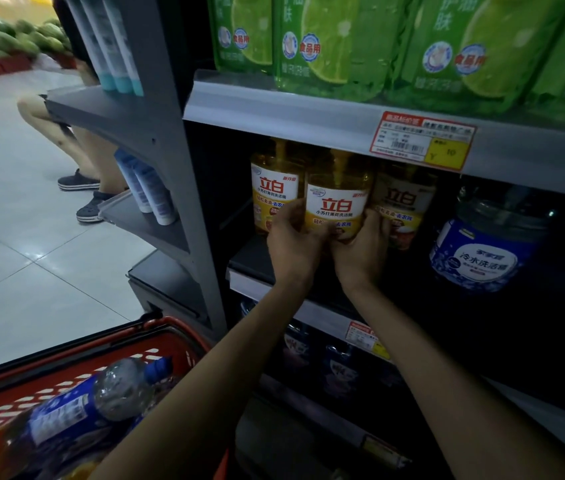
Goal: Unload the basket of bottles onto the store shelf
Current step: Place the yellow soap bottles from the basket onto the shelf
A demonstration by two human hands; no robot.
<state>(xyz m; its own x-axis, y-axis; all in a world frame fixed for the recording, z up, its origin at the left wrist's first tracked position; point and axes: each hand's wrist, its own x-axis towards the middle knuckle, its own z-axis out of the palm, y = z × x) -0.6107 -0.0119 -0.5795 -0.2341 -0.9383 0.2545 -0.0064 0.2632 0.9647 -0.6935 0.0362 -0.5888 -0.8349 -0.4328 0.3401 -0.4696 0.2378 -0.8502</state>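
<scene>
a dim store aisle with a pale tiled floor. at the dark middle shelf, a yellow bottle is upright, neck up, label facing out, between matching bottles. the left hand and right hand clasp its lower sides with curled fingers. a red basket sits lower left.

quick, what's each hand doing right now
left hand: grips the middle yellow bottle on its left side
right hand: grips the same bottle on its right side
</scene>
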